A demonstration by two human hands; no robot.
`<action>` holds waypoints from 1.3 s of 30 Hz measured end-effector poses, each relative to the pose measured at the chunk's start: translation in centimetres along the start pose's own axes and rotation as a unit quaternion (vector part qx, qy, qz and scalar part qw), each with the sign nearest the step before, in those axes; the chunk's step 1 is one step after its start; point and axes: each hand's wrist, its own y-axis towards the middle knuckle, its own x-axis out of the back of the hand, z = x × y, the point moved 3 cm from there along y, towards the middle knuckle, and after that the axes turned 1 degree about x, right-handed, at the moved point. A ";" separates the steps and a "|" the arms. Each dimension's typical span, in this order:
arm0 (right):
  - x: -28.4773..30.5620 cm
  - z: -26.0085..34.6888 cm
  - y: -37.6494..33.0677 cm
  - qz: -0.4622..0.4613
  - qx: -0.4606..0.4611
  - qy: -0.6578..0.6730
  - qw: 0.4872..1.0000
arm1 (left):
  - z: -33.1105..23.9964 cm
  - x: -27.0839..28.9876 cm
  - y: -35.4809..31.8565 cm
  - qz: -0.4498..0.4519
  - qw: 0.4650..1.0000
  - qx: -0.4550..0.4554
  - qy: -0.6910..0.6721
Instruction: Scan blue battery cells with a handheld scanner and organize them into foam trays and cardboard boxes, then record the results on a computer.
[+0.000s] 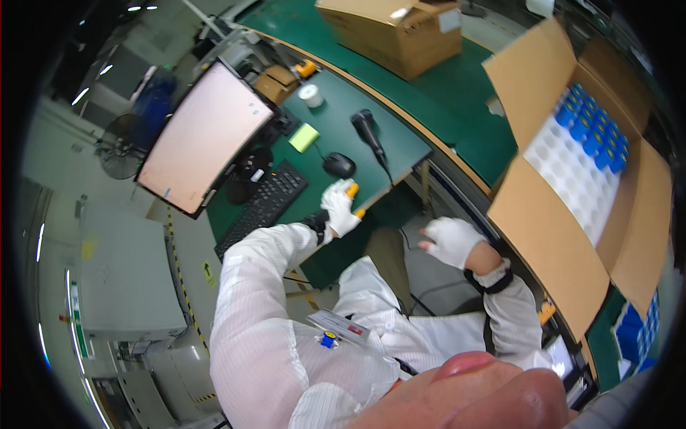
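Head view is showing the left hand [340,209], gloved in white, closing around an orange-handled tool [354,193] at the front edge of the green bench [336,129], just below the black mouse [339,165]. Off the bench, the right hand [451,241] is hovering half-curled, holding nothing, beside the open cardboard box [550,236] of blue-capped vials [593,129].

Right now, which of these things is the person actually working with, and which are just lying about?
In hand:
- left hand, gloved, gripping an orange tool at the desk edge
- right hand, gloved, empty, held near the open carton of blue-capped cylinders

Lying about:
- mouse
- handheld scanner
- keyboard
- monitor
- yellow-green pad
- tape roll
- closed box
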 end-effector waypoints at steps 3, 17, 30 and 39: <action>2.6 5.0 -0.7 -0.133 0.187 0.201 0.952 | -0.2 0.9 1.2 0.040 0.999 -0.018 0.009; 13.8 15.0 -8.4 -0.145 0.421 0.756 0.480 | 0.6 -1.4 -0.2 0.016 1.000 -0.006 0.020; 13.4 14.5 -8.4 -0.179 0.502 0.746 0.400 | 0.6 -1.7 0.1 0.020 0.999 -0.025 0.020; 13.6 14.8 -7.6 -0.205 0.511 0.710 0.439 | 0.8 -1.4 -0.2 0.033 0.999 -0.024 0.019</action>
